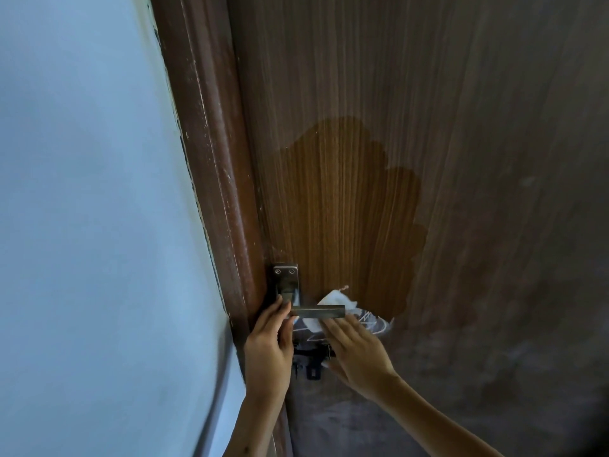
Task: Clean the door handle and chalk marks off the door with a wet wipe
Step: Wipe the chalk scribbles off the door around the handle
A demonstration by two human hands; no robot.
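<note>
A metal lever door handle [318,312] with a screwed backplate [285,275] sits low on a brown wood-grain door [428,127]. My left hand [270,347] grips the handle near its pivot, fingers curled around the lever's base. My right hand [357,349] lies flat, pressing a white wet wipe [333,300] against the door behind and under the lever. White chalk marks [375,321] show on the door just right of my fingers. A darker wet patch [349,209] spreads above the handle.
A glossy brown door frame [217,159] runs along the door's left side, with a pale blue wall [92,209] beyond it. A black latch [311,359] sits below the handle, partly hidden between my hands.
</note>
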